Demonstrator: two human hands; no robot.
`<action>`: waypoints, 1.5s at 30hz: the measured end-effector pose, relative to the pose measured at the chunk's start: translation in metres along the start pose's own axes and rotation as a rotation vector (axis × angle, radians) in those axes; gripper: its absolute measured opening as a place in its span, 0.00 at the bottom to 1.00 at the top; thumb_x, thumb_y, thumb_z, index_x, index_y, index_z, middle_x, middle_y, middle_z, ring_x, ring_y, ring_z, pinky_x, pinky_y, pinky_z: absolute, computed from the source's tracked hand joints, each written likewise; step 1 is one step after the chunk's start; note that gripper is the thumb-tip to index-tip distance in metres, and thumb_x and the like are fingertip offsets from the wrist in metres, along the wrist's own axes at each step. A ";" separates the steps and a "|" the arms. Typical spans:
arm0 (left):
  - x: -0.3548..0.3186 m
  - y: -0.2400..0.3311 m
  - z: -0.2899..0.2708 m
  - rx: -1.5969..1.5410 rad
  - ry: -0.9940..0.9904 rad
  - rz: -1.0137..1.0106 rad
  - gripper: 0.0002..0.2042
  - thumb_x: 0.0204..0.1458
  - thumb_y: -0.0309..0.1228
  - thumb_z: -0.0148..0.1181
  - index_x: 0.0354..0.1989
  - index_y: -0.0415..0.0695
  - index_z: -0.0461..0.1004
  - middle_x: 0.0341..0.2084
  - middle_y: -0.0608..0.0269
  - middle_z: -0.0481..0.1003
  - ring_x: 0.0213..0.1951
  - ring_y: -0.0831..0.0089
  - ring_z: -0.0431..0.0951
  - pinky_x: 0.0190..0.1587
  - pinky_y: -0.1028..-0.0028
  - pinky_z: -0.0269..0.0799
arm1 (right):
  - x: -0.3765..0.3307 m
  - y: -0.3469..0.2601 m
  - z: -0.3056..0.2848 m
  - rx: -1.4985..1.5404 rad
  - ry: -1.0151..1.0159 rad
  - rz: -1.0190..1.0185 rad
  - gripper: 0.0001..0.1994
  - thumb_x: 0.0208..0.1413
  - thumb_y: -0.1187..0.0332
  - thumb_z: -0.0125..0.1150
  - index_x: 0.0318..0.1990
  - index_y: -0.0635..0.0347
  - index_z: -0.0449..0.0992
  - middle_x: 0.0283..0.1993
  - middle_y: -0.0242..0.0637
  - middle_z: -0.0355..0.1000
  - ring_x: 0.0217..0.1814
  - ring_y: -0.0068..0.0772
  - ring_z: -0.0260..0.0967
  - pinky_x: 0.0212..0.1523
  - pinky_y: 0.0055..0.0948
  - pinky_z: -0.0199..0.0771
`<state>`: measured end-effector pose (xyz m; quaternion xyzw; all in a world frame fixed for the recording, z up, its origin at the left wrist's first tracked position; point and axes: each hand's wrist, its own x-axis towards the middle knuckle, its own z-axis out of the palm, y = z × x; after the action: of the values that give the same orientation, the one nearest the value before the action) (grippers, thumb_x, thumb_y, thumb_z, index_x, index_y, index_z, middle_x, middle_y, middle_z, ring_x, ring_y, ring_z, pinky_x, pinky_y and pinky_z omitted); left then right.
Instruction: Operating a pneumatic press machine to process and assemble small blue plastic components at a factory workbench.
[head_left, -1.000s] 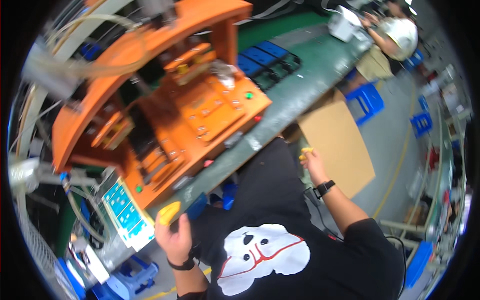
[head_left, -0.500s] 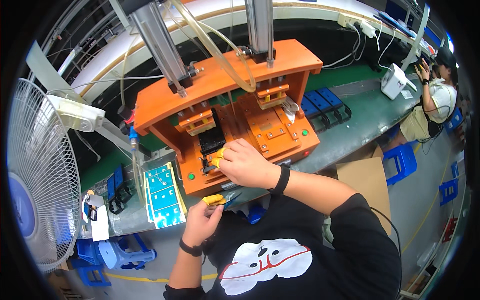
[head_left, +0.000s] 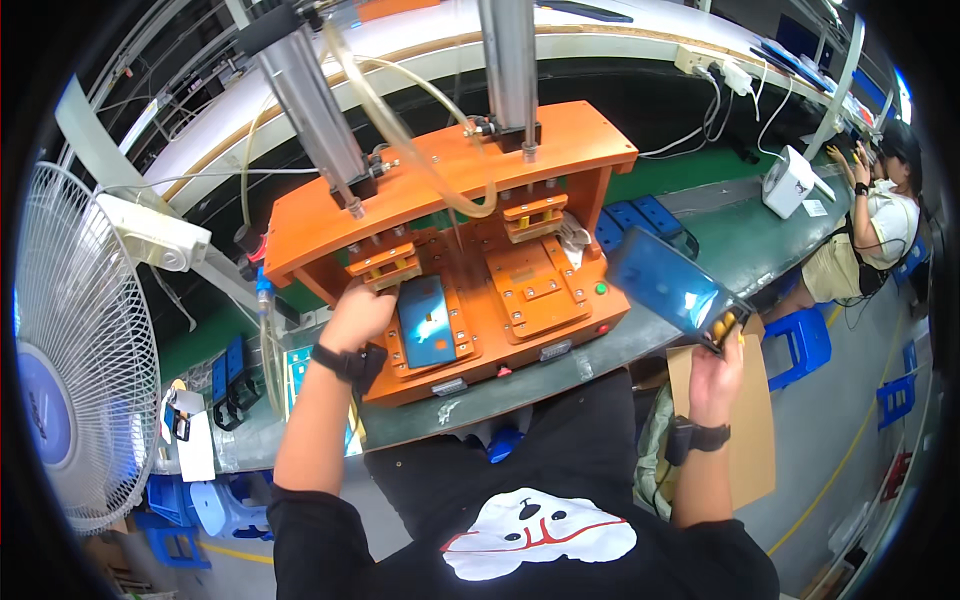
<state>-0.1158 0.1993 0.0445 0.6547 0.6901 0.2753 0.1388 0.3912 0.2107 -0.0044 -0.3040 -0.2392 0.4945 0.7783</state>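
The right hand [head_left: 718,362] holds a dark blue panel [head_left: 668,285] to the right of the orange press [head_left: 470,250], fingers clamped on its lower corner. The left hand [head_left: 358,318] rests on the press's left bed, fingers curled against a second panel [head_left: 427,320] lying there. Left of the press stands a white fan [head_left: 70,350].

The press fixture [head_left: 480,250] stands on the workbench [head_left: 740,240], straight before the person; two nests sit side by side on its base, and a phone panel [head_left: 427,320] lies in the left nest, with the left hand [head_left: 358,315] just beside it on the left; the right hand [head_left: 718,360] holds another panel [head_left: 665,285] to the right of the fixture, off its base; a standing fan [head_left: 70,350] is far left; a co-worker [head_left: 875,235] sits far right at the same bench, behind a small box [head_left: 790,180].
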 end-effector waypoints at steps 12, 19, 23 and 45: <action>0.060 -0.138 0.029 0.810 0.104 0.276 0.19 0.62 0.43 0.55 0.59 0.49 0.72 0.56 0.57 0.75 0.59 0.56 0.74 0.57 0.59 0.73 | 0.039 0.004 -0.200 0.152 0.463 0.111 0.14 0.70 0.61 0.56 0.53 0.61 0.72 0.48 0.39 0.77 0.49 0.32 0.78 0.46 0.27 0.83; 0.053 -0.067 0.016 0.636 0.096 0.250 0.13 0.61 0.37 0.55 0.50 0.46 0.75 0.45 0.53 0.78 0.52 0.52 0.77 0.49 0.58 0.75 | 0.106 0.005 -0.215 0.209 0.427 0.090 0.15 0.71 0.59 0.55 0.54 0.62 0.71 0.50 0.42 0.77 0.51 0.34 0.78 0.45 0.27 0.82; 0.055 -0.073 0.026 1.056 0.165 0.368 0.15 0.62 0.38 0.53 0.52 0.47 0.77 0.42 0.47 0.78 0.45 0.46 0.79 0.42 0.49 0.77 | 0.176 0.026 -0.243 0.183 0.205 0.017 0.13 0.70 0.61 0.55 0.51 0.61 0.73 0.47 0.45 0.78 0.46 0.34 0.79 0.47 0.30 0.83; -0.083 0.012 0.017 -0.092 0.221 -0.058 0.24 0.56 0.26 0.61 0.62 0.34 0.68 0.57 0.46 0.72 0.60 0.54 0.71 0.65 0.61 0.62 | 0.325 0.109 -0.129 -0.484 0.303 0.312 0.10 0.61 0.71 0.61 0.43 0.68 0.70 0.34 0.46 0.75 0.22 0.39 0.79 0.17 0.29 0.80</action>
<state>-0.0880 0.1214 0.0230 0.5930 0.7067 0.3727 0.0998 0.5388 0.5133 -0.1494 -0.5835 -0.1818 0.4857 0.6249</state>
